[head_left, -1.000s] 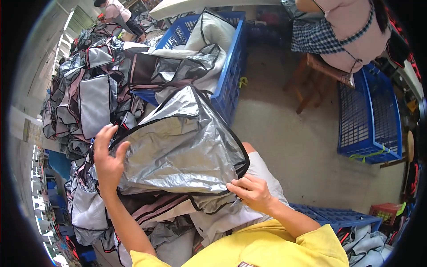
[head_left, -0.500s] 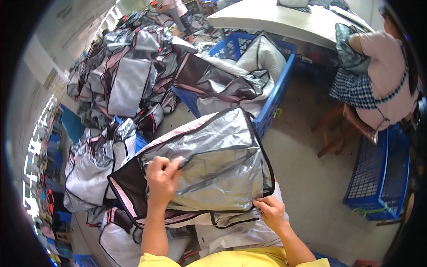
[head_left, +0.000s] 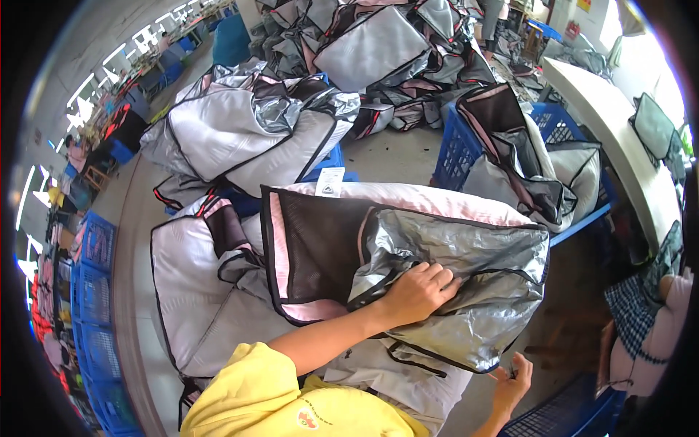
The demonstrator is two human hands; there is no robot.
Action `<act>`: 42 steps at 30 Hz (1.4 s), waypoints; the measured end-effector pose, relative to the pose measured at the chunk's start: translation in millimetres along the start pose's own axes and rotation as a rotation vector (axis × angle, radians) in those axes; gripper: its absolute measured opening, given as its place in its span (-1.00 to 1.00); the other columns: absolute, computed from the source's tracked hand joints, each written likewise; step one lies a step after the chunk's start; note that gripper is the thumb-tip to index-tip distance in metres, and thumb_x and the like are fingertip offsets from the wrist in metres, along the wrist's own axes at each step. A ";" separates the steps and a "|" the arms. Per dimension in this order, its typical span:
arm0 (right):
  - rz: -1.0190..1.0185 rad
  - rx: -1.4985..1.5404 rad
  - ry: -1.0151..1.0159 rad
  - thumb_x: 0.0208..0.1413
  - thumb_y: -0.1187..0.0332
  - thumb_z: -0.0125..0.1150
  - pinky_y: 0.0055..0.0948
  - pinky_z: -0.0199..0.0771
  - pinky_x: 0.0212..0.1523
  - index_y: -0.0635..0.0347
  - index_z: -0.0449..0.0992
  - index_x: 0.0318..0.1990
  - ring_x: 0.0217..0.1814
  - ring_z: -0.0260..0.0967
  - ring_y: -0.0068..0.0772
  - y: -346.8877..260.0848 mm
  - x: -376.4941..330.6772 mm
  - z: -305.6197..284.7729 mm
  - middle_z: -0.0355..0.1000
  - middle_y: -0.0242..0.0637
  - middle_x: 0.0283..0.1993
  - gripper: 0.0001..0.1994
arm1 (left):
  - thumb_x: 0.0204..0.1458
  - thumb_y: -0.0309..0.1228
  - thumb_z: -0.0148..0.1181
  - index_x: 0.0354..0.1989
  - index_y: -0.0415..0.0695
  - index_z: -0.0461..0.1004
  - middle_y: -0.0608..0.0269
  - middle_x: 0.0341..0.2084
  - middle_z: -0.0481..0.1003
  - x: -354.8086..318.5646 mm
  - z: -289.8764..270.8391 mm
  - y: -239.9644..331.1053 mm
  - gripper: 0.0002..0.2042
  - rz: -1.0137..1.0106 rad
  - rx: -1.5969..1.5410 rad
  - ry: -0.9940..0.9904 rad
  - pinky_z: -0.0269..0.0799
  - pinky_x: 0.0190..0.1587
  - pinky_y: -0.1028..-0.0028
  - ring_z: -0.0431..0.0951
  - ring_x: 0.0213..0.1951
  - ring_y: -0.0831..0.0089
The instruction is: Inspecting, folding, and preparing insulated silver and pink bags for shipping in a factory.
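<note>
A flat sewn bag or cover with a wrinkled silver foil face, dark mesh, pink strips and black binding lies across my lap. My left hand is over its middle, fingers curled into the foil by a black-edged fold. A white label sticks up from its far edge. Just off the near right corner, my right hand is apart from the fabric. Its fingers are bent around a small dark thing, too small to name.
Similar silver and white pieces are heaped on the left, with a larger pile behind. A blue crate full of them stands ahead right, beside a white table. A seated person is at the far right. Stacked blue crates line the left.
The view has swung left. My left hand has moved from the left part of the foil to its middle. My right hand has let go of the near right corner and drawn away.
</note>
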State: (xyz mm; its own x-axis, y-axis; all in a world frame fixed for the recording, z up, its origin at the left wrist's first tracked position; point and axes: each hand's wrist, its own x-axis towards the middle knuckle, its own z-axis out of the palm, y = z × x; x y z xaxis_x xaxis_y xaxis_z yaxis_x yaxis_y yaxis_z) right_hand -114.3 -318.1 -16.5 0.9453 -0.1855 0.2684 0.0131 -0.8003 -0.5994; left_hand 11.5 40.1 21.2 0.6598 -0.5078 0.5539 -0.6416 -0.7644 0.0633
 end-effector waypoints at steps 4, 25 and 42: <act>-0.042 -0.050 0.048 -0.23 0.56 0.53 -0.43 0.31 -0.28 0.16 0.61 0.10 -0.18 0.43 -0.39 -7.9 36.1 -12.6 0.50 -0.36 -0.15 -0.41 | 0.13 -0.33 0.12 -0.04 -0.16 0.64 0.24 -0.21 0.50 -5.2 -1.6 -0.2 -0.70 -0.037 -0.026 0.000 0.43 -0.11 0.36 0.51 -0.13 0.31; 0.166 0.408 -0.051 0.27 0.26 0.47 -0.43 0.53 0.00 0.35 0.57 0.18 -0.04 0.49 -0.49 -121.9 191.7 50.5 0.59 -0.25 -0.03 -0.55 | 0.07 -0.36 0.17 -0.15 -0.14 0.65 0.28 -0.36 0.43 -15.8 -28.2 3.5 -0.76 -0.023 -0.113 -0.062 0.40 -0.24 0.33 0.50 -0.25 0.31; 0.373 1.062 0.079 0.27 0.54 0.38 -0.51 0.47 0.23 0.40 0.23 0.42 0.16 0.47 -0.54 -65.0 94.7 71.5 0.50 -0.26 0.19 -0.38 | -0.02 -0.44 0.33 -0.05 -0.05 0.71 0.25 -0.43 0.38 0.9 -48.3 35.1 -0.69 0.000 -0.085 -0.360 0.38 -0.30 0.25 0.48 -0.36 0.22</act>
State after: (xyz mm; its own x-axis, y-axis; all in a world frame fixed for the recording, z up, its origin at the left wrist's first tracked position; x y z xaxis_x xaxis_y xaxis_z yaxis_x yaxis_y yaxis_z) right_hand -2.4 -242.9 -6.0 0.9252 -0.3776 -0.0377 0.0400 0.1959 -0.9798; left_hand -29.3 32.1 64.1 0.7458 -0.6261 0.2275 -0.6614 -0.7368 0.1402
